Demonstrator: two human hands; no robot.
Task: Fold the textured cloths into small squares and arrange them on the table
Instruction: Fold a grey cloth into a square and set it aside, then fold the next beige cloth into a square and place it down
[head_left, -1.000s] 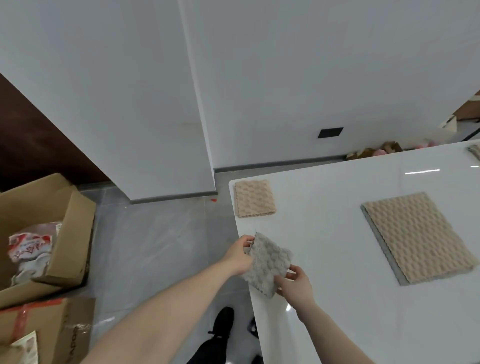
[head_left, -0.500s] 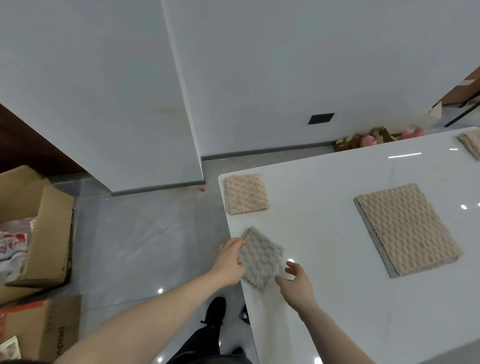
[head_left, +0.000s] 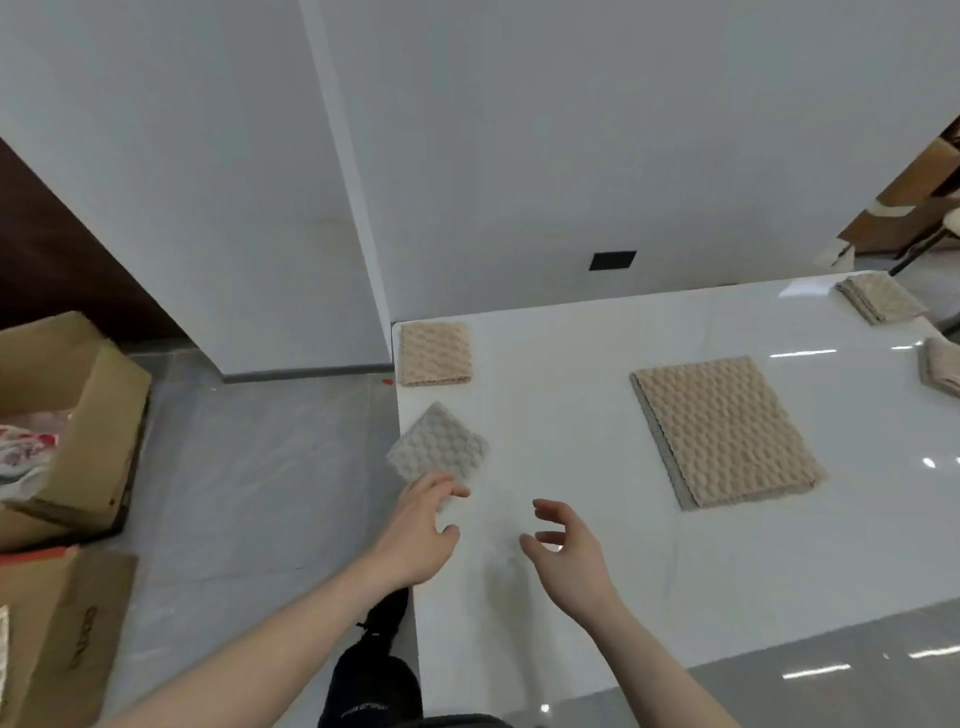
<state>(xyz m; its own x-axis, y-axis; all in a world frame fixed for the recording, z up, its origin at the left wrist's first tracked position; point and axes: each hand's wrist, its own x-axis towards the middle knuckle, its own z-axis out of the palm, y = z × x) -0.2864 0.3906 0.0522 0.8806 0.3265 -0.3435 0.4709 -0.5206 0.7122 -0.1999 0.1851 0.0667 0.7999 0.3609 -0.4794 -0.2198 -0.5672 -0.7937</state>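
Note:
A small grey folded cloth (head_left: 437, 446) lies turned like a diamond at the left edge of the white table (head_left: 571, 597), one corner just over the edge. Behind it, in the table's corner, lies a beige folded square (head_left: 435, 353). My left hand (head_left: 421, 530) hovers just below the grey cloth with fingers apart, its fingertips at the cloth's near corner. My right hand (head_left: 566, 551) is open above the bare tabletop, holding nothing. A larger stack of unfolded beige and grey cloths (head_left: 724, 436) lies mid-table to the right.
Two more folded beige piles (head_left: 880, 299) (head_left: 943, 368) sit at the table's far right. Open cardboard boxes (head_left: 72, 431) stand on the grey floor to the left. A white wall with a dark outlet (head_left: 612, 260) runs behind the table. My dark shoe (head_left: 382, 618) shows below.
Both hands set the grey folded cloth down at the table's left edge and let go of it. They have drawn back toward me and are open.

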